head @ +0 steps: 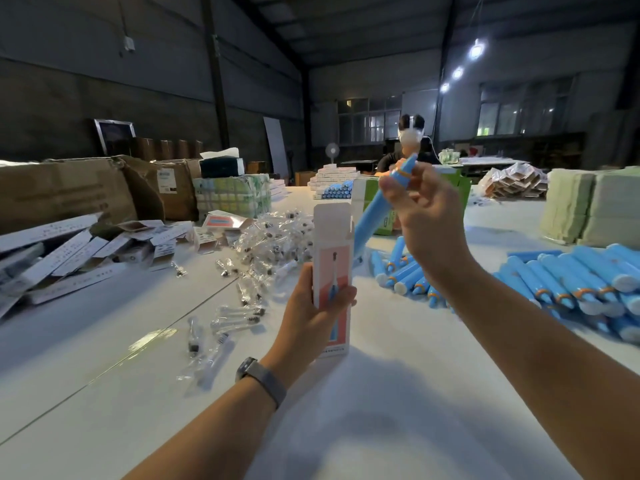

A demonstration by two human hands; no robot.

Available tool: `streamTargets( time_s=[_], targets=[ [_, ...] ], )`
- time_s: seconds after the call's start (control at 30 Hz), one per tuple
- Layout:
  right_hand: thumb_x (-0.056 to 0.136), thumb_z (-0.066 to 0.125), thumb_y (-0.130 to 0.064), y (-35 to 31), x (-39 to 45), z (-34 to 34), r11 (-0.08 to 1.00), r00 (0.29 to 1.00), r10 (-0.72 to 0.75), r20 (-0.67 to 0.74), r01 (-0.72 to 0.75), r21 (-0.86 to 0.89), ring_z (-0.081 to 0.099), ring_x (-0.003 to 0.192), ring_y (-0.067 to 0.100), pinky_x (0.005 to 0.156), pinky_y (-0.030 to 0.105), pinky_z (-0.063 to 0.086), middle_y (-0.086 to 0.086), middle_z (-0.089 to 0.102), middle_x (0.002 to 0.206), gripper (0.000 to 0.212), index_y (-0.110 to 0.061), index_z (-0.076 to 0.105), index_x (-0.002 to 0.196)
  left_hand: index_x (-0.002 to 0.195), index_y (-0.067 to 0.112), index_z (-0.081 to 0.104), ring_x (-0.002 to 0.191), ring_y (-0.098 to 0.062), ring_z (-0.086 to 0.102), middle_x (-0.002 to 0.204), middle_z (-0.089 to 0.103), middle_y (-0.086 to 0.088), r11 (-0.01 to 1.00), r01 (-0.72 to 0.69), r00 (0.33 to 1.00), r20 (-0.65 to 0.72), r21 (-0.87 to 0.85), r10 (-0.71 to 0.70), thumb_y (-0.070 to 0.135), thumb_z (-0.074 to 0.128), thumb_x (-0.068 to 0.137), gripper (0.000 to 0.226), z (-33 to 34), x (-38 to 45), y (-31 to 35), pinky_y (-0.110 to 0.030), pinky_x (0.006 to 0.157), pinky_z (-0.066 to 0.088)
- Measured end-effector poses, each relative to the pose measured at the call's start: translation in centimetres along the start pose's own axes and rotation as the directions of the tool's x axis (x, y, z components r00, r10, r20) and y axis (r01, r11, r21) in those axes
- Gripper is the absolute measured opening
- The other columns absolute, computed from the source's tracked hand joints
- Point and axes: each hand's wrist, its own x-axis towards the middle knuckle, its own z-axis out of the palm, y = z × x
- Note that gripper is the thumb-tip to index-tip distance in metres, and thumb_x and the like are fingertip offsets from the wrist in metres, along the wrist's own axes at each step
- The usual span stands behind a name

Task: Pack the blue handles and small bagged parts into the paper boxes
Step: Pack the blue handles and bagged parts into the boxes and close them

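My left hand (311,313) grips a tall white and pink paper box (333,271), held upright with its top flap open. My right hand (426,216) pinches the upper end of a blue handle (372,211). The handle slants down to the left, and its lower end goes behind the box's right side near the open top. More blue handles lie in a small pile (403,271) behind the box and in a bigger heap (588,285) at the right. Small bagged parts (273,237) are heaped left of the box, with a few loose ones (228,323) nearer me.
Flat paper boxes (65,258) are piled at the left in front of brown cartons (69,192). A person (410,143) sits across the white table (381,410). Stacks of pale green sheets (592,206) stand at the far right.
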Motion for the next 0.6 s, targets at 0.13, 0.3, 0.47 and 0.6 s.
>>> streamTargets(
  time_s=[0.13,0.3,0.47,0.6],
  targets=[
    [0.091,0.065,-0.031,-3.2,0.7,-0.7,0.995,0.990,-0.086,-0.113,0.091,0.041,0.058,0.069,0.010,0.063,0.029,0.049,-0.002,0.065,0.082,0.018,-0.015,0.063,0.099,0.105,0.037,0.054,0.084,-0.027,0.072,0.093,0.069,0.005,1.000,0.008,1.000,0.027,-0.021,-0.007,0.010,0.074,0.087,0.038,0.1,-0.1,0.4,-0.039,0.078,0.061],
    [0.092,0.065,-0.026,-4.8,0.6,-0.9,0.985,0.985,-0.114,-0.128,0.128,0.114,0.060,0.075,0.017,0.065,0.030,0.048,0.003,0.063,0.084,0.016,-0.012,0.063,0.099,0.105,0.044,0.055,0.087,-0.027,0.071,0.095,0.069,-0.001,1.000,-0.004,0.998,0.063,-0.010,0.005,0.017,0.072,0.087,0.036,0.3,-0.4,0.8,-0.038,0.079,0.061],
    [0.091,0.068,-0.021,-5.1,0.3,-0.9,0.975,0.969,-0.189,-0.156,0.204,0.086,0.065,0.076,0.019,0.066,0.033,0.055,0.009,0.066,0.092,0.028,-0.024,0.050,0.113,0.099,0.049,0.057,0.088,-0.030,0.070,0.096,0.068,-0.003,1.000,-0.002,0.998,0.059,0.024,0.000,0.030,0.073,0.081,0.031,0.3,-0.4,0.6,-0.045,0.080,0.061],
    [0.089,0.069,-0.014,-4.8,0.4,-1.1,0.945,0.944,-0.325,-0.060,0.327,0.029,0.066,0.070,0.015,0.059,0.026,0.052,0.010,0.065,0.092,0.042,-0.018,0.041,0.120,0.104,0.041,0.054,0.090,-0.034,0.068,0.097,0.067,0.001,0.998,-0.003,0.997,0.079,0.069,-0.003,0.034,0.075,0.079,0.033,0.5,-0.4,0.5,-0.056,0.080,0.057]
  ],
)
